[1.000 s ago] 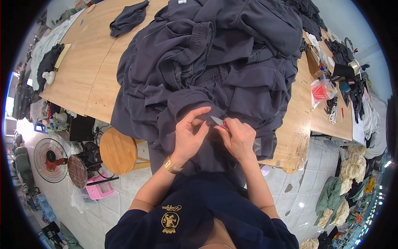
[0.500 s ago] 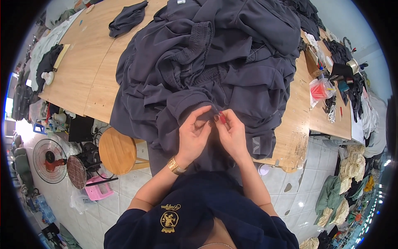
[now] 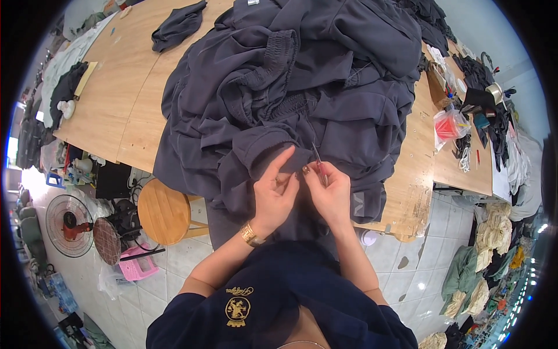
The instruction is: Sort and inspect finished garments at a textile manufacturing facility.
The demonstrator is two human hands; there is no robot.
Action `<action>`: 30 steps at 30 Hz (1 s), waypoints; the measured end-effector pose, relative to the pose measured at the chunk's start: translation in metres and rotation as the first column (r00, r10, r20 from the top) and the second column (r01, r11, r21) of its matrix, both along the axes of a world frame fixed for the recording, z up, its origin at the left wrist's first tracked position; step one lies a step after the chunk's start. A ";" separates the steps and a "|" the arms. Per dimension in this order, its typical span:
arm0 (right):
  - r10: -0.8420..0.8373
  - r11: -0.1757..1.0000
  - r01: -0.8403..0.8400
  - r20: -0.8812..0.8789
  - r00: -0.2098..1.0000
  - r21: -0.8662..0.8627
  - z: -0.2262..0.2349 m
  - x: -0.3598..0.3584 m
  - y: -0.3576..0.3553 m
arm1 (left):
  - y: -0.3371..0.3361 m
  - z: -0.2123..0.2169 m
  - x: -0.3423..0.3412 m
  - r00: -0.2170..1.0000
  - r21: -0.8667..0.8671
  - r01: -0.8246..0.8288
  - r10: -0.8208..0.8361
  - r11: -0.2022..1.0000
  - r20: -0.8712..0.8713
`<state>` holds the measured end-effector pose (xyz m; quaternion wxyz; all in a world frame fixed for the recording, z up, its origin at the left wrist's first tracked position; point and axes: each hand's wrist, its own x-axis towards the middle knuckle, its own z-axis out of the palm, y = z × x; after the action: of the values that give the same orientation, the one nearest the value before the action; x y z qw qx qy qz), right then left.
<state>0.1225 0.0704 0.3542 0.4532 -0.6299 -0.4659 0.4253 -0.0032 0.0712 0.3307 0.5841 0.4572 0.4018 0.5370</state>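
A large heap of dark grey garments (image 3: 360,122) with gathered elastic bands covers the middle of the table. At its near edge, my left hand (image 3: 274,192) is closed on the fabric of a dark grey garment (image 3: 264,142), whose stitched edge curves just beyond my fingers. My right hand (image 3: 330,195) grips small thread snips (image 3: 320,167) with red handles, their thin metal tip pointing away from me over the cloth. The snips stand a little apart from my left fingers. Part of the garment hangs down between my wrists.
The wooden table (image 3: 122,99) extends to both sides of the heap. A separate dark grey piece (image 3: 179,26) lies at the far left. To the left stand a round wooden stool (image 3: 164,210) and a fan (image 3: 70,225). A red item in clear plastic (image 3: 450,125) sits at right.
My right hand with the snips has moved slightly right and nearer me, away from my left fingers, and the snips' tip now shows. The left hand has barely moved.
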 end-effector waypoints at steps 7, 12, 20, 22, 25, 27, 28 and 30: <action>-0.049 0.996 0.051 -0.033 0.998 0.070 -0.004 0.002 -0.002 | 0.003 0.003 0.000 0.999 0.028 0.019 -0.020 0.999 0.025; -0.099 0.995 0.094 -0.209 0.973 -0.036 0.002 0.001 -0.004 | 0.008 0.002 -0.005 0.994 -0.018 0.031 -0.029 0.999 0.110; -0.101 0.932 -0.032 0.341 0.935 0.362 0.001 -0.013 -0.004 | 0.002 -0.002 -0.003 0.972 0.182 -0.032 0.074 0.983 -0.224; -0.050 0.925 -0.071 0.306 0.951 0.372 -0.001 -0.009 -0.008 | 0.004 -0.004 -0.002 0.989 0.147 -0.040 0.060 0.988 -0.134; 0.023 0.922 -0.108 0.226 0.974 0.372 -0.007 -0.002 -0.014 | 0.008 0.001 -0.005 0.999 0.047 -0.018 0.016 0.999 0.036; -0.026 0.981 0.019 0.034 0.999 0.193 0.000 0.000 -0.013 | 0.013 0.003 -0.009 0.982 -0.043 0.018 -0.010 0.999 0.190; -0.039 0.955 0.002 0.120 0.992 0.298 -0.004 0.006 -0.011 | 0.015 -0.007 -0.012 0.968 -0.049 0.046 -0.032 0.998 0.249; -0.028 0.943 -0.069 0.283 0.959 0.326 -0.004 0.012 -0.008 | 0.017 -0.003 -0.012 0.955 -0.070 0.062 -0.039 0.996 0.293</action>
<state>0.1346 0.0625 0.3505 0.4770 -0.5938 -0.5976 0.2505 -0.0153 0.0879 0.3276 0.6679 0.3599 0.3204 0.5672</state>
